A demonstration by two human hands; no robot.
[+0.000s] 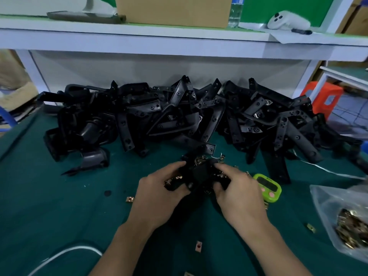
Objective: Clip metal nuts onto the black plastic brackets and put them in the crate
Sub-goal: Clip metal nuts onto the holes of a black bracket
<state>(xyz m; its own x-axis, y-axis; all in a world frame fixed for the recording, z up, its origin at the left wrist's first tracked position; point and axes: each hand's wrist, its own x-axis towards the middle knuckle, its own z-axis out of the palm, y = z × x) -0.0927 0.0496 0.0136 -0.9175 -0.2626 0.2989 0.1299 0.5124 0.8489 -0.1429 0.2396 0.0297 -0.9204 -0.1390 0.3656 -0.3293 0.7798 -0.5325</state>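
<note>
Head view: at the centre of the frame both hands meet on one black bracket (201,175), held just above a small scatter of brass-coloured metal nuts (199,159) on the green mat (59,206). The left hand (159,196) has its fingers curled round the bracket's left end, thumb on the underside. The right hand (239,196) grips the right end with bent fingers, its forefinger stretched over the top. Whether a nut is pinched under either hand cannot be told, since the picture is blurred there.

Across the middle of the frame, behind the hands, lies a long heap of black brackets (179,116) against the white back panel. Just right of the right hand sits a lime-green timer (268,188). At the right edge a clear plastic bag (328,206) holds more nuts. Single loose nuts (129,199) lie on the mat left of and below the hands. A white cable (65,253) curves across the lower left. On the shelf along the top stand a cardboard box (173,10) and a white controller (286,20)
</note>
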